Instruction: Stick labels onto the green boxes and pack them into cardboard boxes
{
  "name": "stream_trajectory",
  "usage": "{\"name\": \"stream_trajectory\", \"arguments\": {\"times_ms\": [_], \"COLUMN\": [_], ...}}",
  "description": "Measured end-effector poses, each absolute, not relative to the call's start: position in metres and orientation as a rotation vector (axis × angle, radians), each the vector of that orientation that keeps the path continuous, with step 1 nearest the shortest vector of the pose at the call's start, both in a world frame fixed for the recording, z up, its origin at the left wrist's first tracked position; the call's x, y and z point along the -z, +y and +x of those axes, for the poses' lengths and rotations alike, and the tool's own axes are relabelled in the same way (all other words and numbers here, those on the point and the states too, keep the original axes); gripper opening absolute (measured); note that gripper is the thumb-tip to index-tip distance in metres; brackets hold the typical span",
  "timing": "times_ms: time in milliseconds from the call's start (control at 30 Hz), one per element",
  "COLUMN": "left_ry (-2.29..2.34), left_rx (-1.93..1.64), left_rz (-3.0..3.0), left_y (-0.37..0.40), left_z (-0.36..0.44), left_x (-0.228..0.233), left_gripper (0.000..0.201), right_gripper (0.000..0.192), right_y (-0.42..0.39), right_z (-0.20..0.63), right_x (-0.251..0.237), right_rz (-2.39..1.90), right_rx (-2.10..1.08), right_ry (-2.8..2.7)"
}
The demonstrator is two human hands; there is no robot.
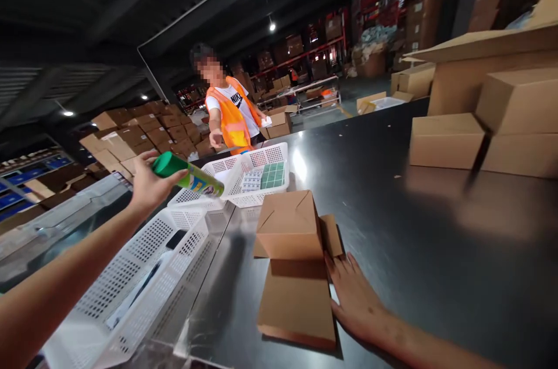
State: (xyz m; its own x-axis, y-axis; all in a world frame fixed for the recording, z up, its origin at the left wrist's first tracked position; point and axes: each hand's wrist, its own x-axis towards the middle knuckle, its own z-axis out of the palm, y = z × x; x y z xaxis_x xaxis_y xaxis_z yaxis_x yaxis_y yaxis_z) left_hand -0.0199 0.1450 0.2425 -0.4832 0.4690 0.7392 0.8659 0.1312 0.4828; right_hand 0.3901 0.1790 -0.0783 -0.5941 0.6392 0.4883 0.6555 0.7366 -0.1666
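1. Above the perforated white plastic basket [143, 276], left hand [146, 183] wraps a cylindrical green-capped spray can [187, 176], tilted.
2. Right hand [355, 296] lies flat and empty, touching the small matte cardboard box [293, 264].
3. Glossy dark table [414, 241] stretches bare rightward toward stacked cartons [447, 139].

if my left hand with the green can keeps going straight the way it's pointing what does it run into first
Probably the far white basket. The left hand holds the spray can aimed right and slightly down, its tip over that basket's near rim. Depth is unclear, so it might pass just above.
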Motion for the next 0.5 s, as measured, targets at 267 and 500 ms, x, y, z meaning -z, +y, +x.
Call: {"name": "stream_trajectory", "arguments": {"times_ms": [267,500], "left_ry": [-1.959,-1.976], "left_rx": [1.36,1.351], "left_rz": [-1.306,-1.365], "left_y": [0.27,0.32], "left_z": [0.013,0.034], "left_x": [-0.24,-0.238], "left_gripper": [0.076,0.076], "right_gripper": [0.061,0.066], "right_y": [0.18,0.183], "right_z": [0.395,0.396], "right_x": [0.072,0.079], "right_rz": [-0.907,-0.886], "right_rx": [-0.062,-0.115], "right_ry": [-2.434,-2.448]}}
